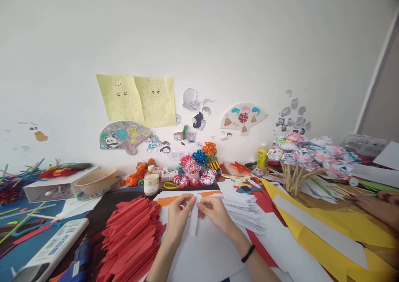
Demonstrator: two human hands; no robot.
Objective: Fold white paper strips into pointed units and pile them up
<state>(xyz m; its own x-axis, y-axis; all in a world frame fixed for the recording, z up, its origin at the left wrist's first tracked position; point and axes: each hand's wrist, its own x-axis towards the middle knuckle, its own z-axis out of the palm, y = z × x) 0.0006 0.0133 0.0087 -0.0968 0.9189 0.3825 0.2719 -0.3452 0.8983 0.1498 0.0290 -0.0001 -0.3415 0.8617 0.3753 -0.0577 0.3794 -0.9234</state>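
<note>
A narrow strip of white paper (193, 221) hangs upright between my two hands, above the white sheets (208, 253) on the table. My left hand (180, 211) pinches its upper part from the left. From the right, my right hand (215, 210) grips the same strip with thumb and fingers; a dark band circles that wrist. Close by on the left lies a large heap of folded red paper strips (132, 236). Just right of my right hand is a stack of white paper strips (241, 209).
Behind my hands stand a small bottle (151, 181) and paper flowers (190, 167). At right are yellow paper (314, 240), a bundle of paper flowers on sticks (293, 178) and another person's hand (380, 207). A blue glue gun (79, 259) lies front left.
</note>
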